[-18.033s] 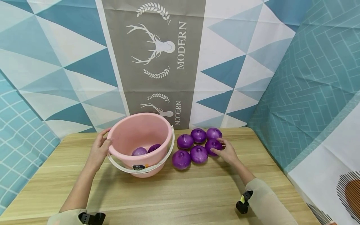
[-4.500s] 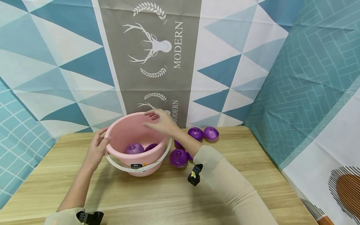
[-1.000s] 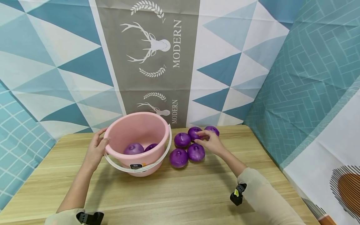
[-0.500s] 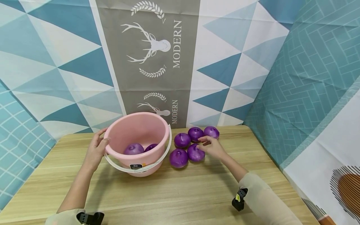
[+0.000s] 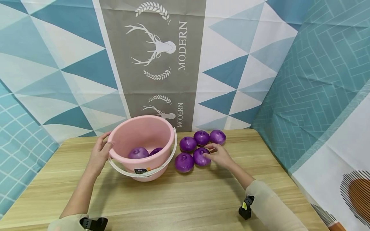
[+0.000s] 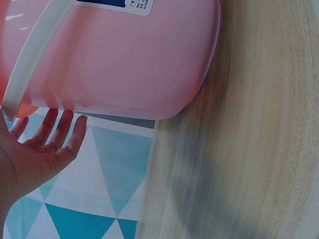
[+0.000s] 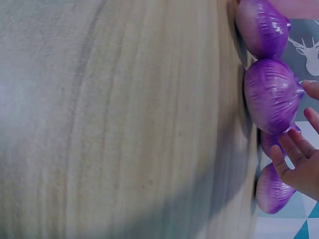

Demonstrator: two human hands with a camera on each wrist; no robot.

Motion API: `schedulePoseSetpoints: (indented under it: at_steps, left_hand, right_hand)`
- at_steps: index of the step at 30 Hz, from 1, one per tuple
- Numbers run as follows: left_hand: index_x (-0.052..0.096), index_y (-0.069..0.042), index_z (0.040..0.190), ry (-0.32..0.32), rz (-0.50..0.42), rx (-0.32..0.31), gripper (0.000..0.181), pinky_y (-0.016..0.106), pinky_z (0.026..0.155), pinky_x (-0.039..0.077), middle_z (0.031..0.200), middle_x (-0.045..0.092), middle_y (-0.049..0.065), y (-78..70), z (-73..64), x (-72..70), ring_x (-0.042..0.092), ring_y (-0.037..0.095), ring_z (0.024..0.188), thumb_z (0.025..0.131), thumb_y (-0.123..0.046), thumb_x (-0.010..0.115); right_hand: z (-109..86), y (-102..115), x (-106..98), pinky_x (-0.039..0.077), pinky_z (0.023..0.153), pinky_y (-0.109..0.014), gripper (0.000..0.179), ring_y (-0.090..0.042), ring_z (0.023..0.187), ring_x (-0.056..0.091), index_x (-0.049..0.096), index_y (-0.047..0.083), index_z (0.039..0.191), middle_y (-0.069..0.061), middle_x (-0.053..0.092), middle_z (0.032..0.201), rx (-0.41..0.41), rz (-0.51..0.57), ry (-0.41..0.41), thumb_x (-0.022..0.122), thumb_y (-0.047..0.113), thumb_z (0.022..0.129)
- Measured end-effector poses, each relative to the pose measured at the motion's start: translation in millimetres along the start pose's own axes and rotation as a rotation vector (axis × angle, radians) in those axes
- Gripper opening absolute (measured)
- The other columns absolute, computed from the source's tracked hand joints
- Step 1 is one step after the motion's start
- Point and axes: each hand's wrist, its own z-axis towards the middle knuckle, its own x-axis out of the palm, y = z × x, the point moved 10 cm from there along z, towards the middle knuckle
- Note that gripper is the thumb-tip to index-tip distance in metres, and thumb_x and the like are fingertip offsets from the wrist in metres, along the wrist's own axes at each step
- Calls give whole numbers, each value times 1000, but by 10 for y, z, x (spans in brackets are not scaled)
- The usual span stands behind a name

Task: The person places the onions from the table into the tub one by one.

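Note:
A pink bucket (image 5: 150,163) with a white handle (image 5: 170,157) stands tilted toward me on the wooden table. Two purple onions (image 5: 138,153) show inside it, one partly behind the front rim. My left hand (image 5: 99,155) holds the bucket's left rim, thumb at the edge; the left wrist view shows its fingertips (image 6: 66,117) against the outer wall. Several glossy purple onions sit in two rows right of the bucket. My right hand (image 5: 219,156) is at the front-row right onion (image 5: 201,157), fingers spread around its right side and the thumb near its front.
Beside that onion lies another front-row onion (image 5: 184,162). Behind them is a back row with a left onion (image 5: 188,144), a middle onion (image 5: 201,137) and a right onion (image 5: 217,137). Patterned cloth (image 5: 231,48) covers the wall behind the table (image 5: 162,202).
Long ago six onions lay on the table; the rightmost front one is gone from there. Over the last second my right hand came down from the back row to the front right onion. Left hand unchanged.

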Motion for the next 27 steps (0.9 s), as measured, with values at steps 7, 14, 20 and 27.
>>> schedulePoseSetpoints:
  at_steps: [7,14,20,27]
  left_hand:
    - [34,-13,141,2,-13,-4,46,19,60,55,99,54,-21,3,-2,6,62,0,77,98,-22,44]
    - [35,-15,140,-3,-17,3,44,18,59,55,98,55,-21,9,6,-6,62,0,76,98,-21,44]
    - [34,-14,141,-5,3,-1,45,18,60,55,98,55,-22,25,15,-11,62,0,76,98,-22,43]
    - [32,-12,142,-3,16,-8,46,19,60,55,98,54,-22,30,15,-7,62,-1,77,98,-23,43]
  right_hand:
    - [-26,-34,28,50,87,-41,38,-30,100,59,63,7,112,-12,63,113,-35,-6,-12,75,22,78]
    - [-36,-82,48,50,89,-44,48,-31,102,58,61,7,116,-13,61,115,-30,-5,-21,78,27,75]
    - [-37,-125,88,51,88,-43,54,-30,102,58,58,8,120,-12,60,116,-7,-5,-17,80,27,74]
    - [-37,-141,131,48,91,-48,57,-29,102,57,56,8,123,-13,59,115,-18,5,-11,80,25,73]
